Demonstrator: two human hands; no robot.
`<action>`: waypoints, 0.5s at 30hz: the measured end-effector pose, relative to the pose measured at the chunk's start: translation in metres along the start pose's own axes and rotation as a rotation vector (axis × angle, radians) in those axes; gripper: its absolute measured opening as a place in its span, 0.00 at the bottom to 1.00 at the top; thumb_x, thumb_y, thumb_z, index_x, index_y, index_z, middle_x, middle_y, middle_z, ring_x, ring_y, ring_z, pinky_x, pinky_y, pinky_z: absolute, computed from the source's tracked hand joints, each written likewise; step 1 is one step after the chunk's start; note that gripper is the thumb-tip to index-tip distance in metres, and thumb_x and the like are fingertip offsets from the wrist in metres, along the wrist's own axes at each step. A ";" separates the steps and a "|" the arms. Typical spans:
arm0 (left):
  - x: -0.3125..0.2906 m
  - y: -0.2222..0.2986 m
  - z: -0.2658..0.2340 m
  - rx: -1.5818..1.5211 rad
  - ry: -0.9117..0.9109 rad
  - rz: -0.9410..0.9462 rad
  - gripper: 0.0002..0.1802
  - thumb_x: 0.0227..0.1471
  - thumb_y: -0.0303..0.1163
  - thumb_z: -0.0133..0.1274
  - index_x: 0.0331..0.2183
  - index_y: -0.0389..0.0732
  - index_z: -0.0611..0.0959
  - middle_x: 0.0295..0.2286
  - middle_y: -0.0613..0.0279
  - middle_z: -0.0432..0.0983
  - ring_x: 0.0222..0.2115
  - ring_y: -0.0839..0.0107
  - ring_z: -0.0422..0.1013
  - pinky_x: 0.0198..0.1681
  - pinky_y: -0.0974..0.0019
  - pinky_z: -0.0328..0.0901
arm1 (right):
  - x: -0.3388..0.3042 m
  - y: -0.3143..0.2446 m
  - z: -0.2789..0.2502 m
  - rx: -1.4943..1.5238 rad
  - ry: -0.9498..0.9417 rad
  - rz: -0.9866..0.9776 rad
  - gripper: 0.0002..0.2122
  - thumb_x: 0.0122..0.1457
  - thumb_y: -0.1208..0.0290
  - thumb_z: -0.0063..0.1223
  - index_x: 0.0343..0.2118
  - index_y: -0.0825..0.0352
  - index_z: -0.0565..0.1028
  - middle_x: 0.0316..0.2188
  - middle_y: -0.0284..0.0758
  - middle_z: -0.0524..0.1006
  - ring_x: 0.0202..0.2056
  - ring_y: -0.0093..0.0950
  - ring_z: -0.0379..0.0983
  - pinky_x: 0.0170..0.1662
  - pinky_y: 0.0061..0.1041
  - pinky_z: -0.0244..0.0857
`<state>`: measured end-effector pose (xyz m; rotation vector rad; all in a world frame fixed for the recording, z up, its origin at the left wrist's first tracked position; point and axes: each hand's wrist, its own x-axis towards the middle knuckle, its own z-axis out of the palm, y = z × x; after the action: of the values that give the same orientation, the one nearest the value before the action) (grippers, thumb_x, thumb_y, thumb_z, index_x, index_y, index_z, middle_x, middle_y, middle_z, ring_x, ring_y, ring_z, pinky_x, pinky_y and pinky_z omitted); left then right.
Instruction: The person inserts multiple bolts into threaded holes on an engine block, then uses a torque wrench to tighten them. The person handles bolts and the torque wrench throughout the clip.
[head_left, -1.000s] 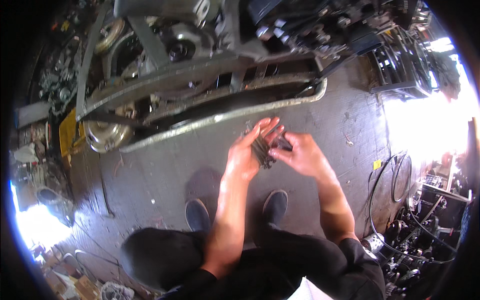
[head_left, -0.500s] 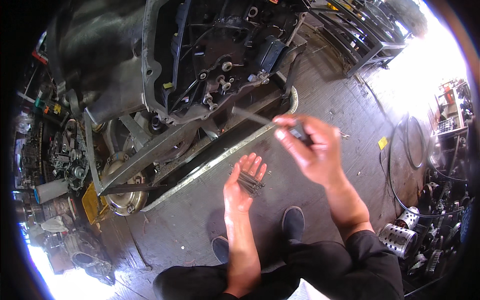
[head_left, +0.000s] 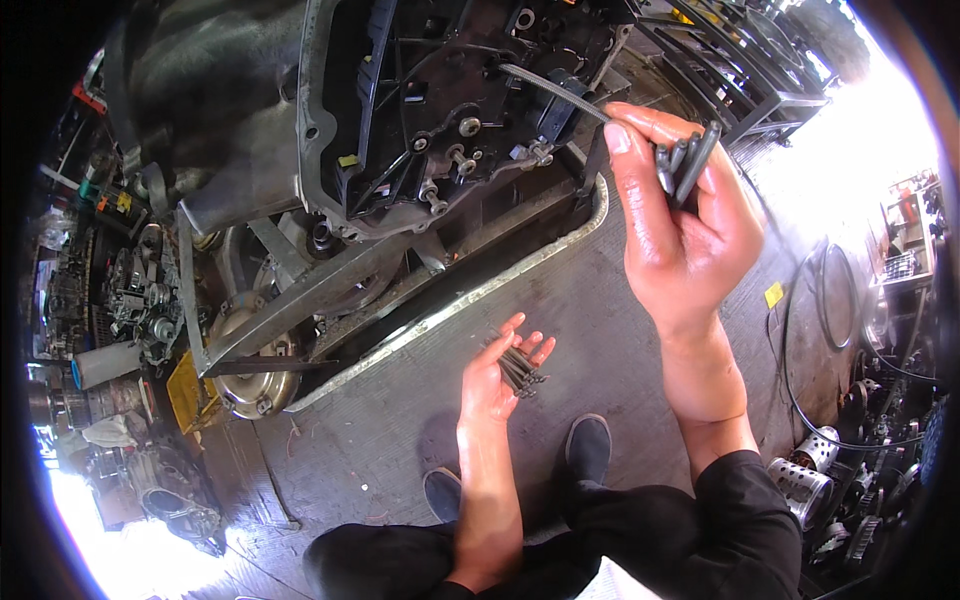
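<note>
In my left hand (head_left: 487,390), fingers half curled, lies a bundle of long thin bolts (head_left: 520,373). My right hand (head_left: 690,230) is raised at the right of the machine, thumb and fingers pinched on a long thin metal rod (head_left: 560,92). Several dark, short rods (head_left: 688,165) stick out between its fingers; how they join the long rod is hidden. The long rod's tip lies over the open face of a large metal housing (head_left: 400,180), perhaps a gearbox. Bolt-like studs (head_left: 463,162) and dark inner parts show there.
A steel frame (head_left: 300,300) carries the housing above a metal-edged tray (head_left: 450,300). Machine parts crowd the left side (head_left: 140,300). Perforated metal drums (head_left: 803,490) and gears stand at the lower right, near a loose black cable (head_left: 790,370). A metal rack (head_left: 770,100) stands at the upper right.
My right hand has risen and come nearer the view, its rod now reaching farther up over the housing. My left hand has shifted slightly right, still holding the bolts.
</note>
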<state>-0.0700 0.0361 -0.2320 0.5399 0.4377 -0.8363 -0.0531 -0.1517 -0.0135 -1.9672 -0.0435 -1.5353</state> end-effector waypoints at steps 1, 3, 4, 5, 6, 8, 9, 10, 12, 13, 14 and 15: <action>0.000 0.000 0.001 0.006 0.005 -0.002 0.25 0.65 0.27 0.50 0.59 0.26 0.68 0.28 0.59 0.74 0.41 0.58 0.76 0.62 0.40 0.66 | 0.000 -0.002 -0.002 -0.022 -0.011 -0.029 0.10 0.52 0.86 0.66 0.37 0.71 0.82 0.29 0.36 0.83 0.26 0.19 0.78 0.31 0.17 0.70; 0.000 -0.001 0.003 -0.002 0.021 0.000 0.24 0.65 0.28 0.50 0.59 0.26 0.68 0.29 0.59 0.74 0.42 0.57 0.76 0.62 0.40 0.67 | 0.003 -0.002 0.001 -0.052 -0.102 -0.166 0.09 0.52 0.86 0.66 0.37 0.72 0.81 0.30 0.37 0.84 0.27 0.22 0.79 0.30 0.19 0.73; 0.001 -0.001 0.004 -0.019 0.027 0.001 0.24 0.65 0.28 0.50 0.59 0.27 0.69 0.29 0.59 0.74 0.42 0.57 0.76 0.62 0.39 0.67 | 0.004 -0.003 0.002 -0.061 -0.137 -0.186 0.09 0.52 0.85 0.66 0.36 0.72 0.81 0.31 0.38 0.84 0.27 0.24 0.81 0.30 0.20 0.74; 0.001 -0.001 0.004 0.003 0.033 0.002 0.24 0.66 0.28 0.49 0.59 0.27 0.69 0.29 0.58 0.74 0.42 0.56 0.76 0.62 0.39 0.67 | 0.005 -0.003 0.004 -0.042 -0.113 -0.194 0.08 0.53 0.85 0.67 0.36 0.73 0.81 0.31 0.37 0.84 0.28 0.22 0.80 0.31 0.19 0.73; 0.002 -0.001 0.005 0.009 0.039 0.003 0.23 0.66 0.28 0.49 0.58 0.27 0.69 0.29 0.58 0.74 0.43 0.56 0.76 0.61 0.39 0.67 | 0.008 -0.002 0.007 -0.022 -0.101 -0.206 0.08 0.53 0.86 0.67 0.37 0.75 0.81 0.32 0.37 0.84 0.29 0.20 0.80 0.33 0.17 0.72; 0.001 -0.002 0.004 0.006 0.031 0.004 0.23 0.66 0.28 0.49 0.58 0.27 0.70 0.29 0.58 0.74 0.43 0.56 0.76 0.61 0.39 0.68 | 0.011 -0.003 0.013 0.028 -0.093 -0.166 0.11 0.53 0.85 0.69 0.39 0.76 0.80 0.33 0.36 0.84 0.31 0.18 0.80 0.37 0.16 0.73; 0.001 -0.001 0.003 0.002 0.012 0.004 0.23 0.66 0.28 0.49 0.58 0.27 0.70 0.30 0.58 0.75 0.43 0.55 0.76 0.61 0.39 0.68 | 0.014 -0.003 0.017 0.008 -0.112 -0.150 0.11 0.53 0.85 0.69 0.40 0.75 0.80 0.34 0.35 0.84 0.31 0.18 0.80 0.37 0.16 0.73; 0.001 -0.001 0.003 -0.002 -0.006 0.004 0.23 0.65 0.28 0.49 0.58 0.28 0.70 0.30 0.57 0.75 0.43 0.55 0.76 0.60 0.39 0.68 | 0.018 -0.002 0.023 -0.014 -0.128 -0.135 0.12 0.53 0.84 0.70 0.40 0.75 0.79 0.34 0.35 0.83 0.32 0.17 0.80 0.37 0.16 0.74; 0.001 0.000 0.002 -0.002 -0.028 0.003 0.23 0.65 0.27 0.49 0.58 0.28 0.71 0.31 0.57 0.76 0.43 0.55 0.76 0.60 0.40 0.69 | 0.023 -0.003 0.031 -0.119 -0.162 -0.135 0.14 0.51 0.83 0.72 0.39 0.73 0.78 0.34 0.32 0.82 0.32 0.16 0.79 0.37 0.17 0.75; 0.001 0.000 0.002 -0.013 -0.048 0.006 0.23 0.65 0.27 0.49 0.58 0.28 0.71 0.32 0.56 0.76 0.42 0.55 0.76 0.59 0.40 0.69 | 0.025 -0.002 0.035 -0.071 -0.143 -0.112 0.15 0.50 0.82 0.73 0.39 0.73 0.78 0.34 0.32 0.82 0.31 0.16 0.79 0.36 0.16 0.74; 0.000 0.000 0.002 -0.010 -0.049 0.002 0.23 0.65 0.27 0.49 0.58 0.28 0.71 0.32 0.56 0.76 0.42 0.55 0.76 0.59 0.40 0.69 | 0.027 -0.002 0.035 -0.024 -0.125 -0.090 0.16 0.50 0.82 0.73 0.40 0.73 0.78 0.33 0.32 0.82 0.30 0.16 0.78 0.35 0.16 0.73; 0.000 0.000 0.003 -0.018 -0.059 0.001 0.23 0.64 0.27 0.49 0.58 0.28 0.71 0.32 0.56 0.76 0.42 0.55 0.76 0.59 0.40 0.69 | 0.027 -0.001 0.038 0.024 -0.108 -0.067 0.16 0.49 0.81 0.74 0.40 0.72 0.78 0.33 0.31 0.82 0.29 0.15 0.77 0.33 0.16 0.73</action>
<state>-0.0694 0.0347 -0.2299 0.4974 0.3909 -0.8439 -0.0121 -0.1412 0.0061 -2.0471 -0.1734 -1.4619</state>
